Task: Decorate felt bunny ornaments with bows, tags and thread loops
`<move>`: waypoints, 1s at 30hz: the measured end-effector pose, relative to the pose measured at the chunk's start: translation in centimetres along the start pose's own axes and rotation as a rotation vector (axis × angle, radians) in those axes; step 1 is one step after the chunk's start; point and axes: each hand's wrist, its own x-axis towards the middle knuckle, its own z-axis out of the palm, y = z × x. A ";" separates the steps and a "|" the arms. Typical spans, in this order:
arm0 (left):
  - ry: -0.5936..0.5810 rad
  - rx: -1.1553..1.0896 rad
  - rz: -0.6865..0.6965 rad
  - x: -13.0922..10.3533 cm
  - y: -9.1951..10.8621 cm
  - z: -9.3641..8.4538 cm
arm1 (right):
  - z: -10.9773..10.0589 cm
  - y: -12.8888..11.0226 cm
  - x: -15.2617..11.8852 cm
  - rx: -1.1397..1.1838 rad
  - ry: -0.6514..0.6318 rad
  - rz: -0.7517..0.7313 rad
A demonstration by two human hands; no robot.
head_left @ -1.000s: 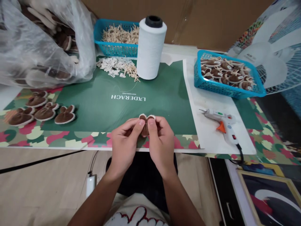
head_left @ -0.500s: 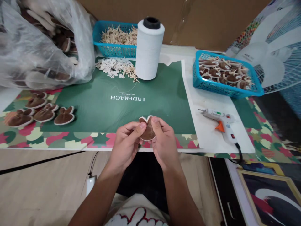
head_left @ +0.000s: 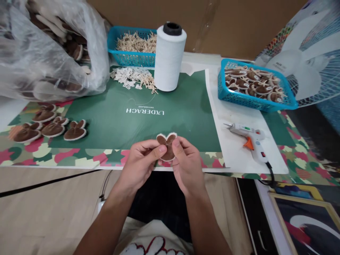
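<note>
Both hands, left point(head_left: 142, 161) and right point(head_left: 187, 161), are pinching a brown, white-edged bunny-shaped piece point(head_left: 168, 150) between thumbs and fingers. Four similar pieces point(head_left: 75, 132) are lying at the left.

White fan point(head_left: 307, 85) at far right, framed picture point(head_left: 309, 219) at near right, brown panel point(head_left: 239, 28) along far side, pale floor point(head_left: 53, 212) at near left

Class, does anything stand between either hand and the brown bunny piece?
Nothing visible does: the left hand and right hand both pinch the brown bunny piece. The white thread cone stands beyond it; the glue gun lies to the right.
</note>
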 end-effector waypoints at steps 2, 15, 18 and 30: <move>0.001 -0.051 -0.038 0.0 0.0 0.0 | -0.2 0.1 0.1 0.068 -0.044 0.068; 0.155 0.307 0.257 -0.7 -0.6 0.0 | 0.6 0.4 -0.8 -0.452 0.135 -0.322; 0.156 0.148 0.191 -0.7 -1.5 0.2 | 0.8 0.6 -0.7 -0.217 0.115 -0.161; 0.093 0.144 0.120 -0.3 -0.3 -1.0 | 0.6 0.0 0.1 -0.329 0.182 -0.197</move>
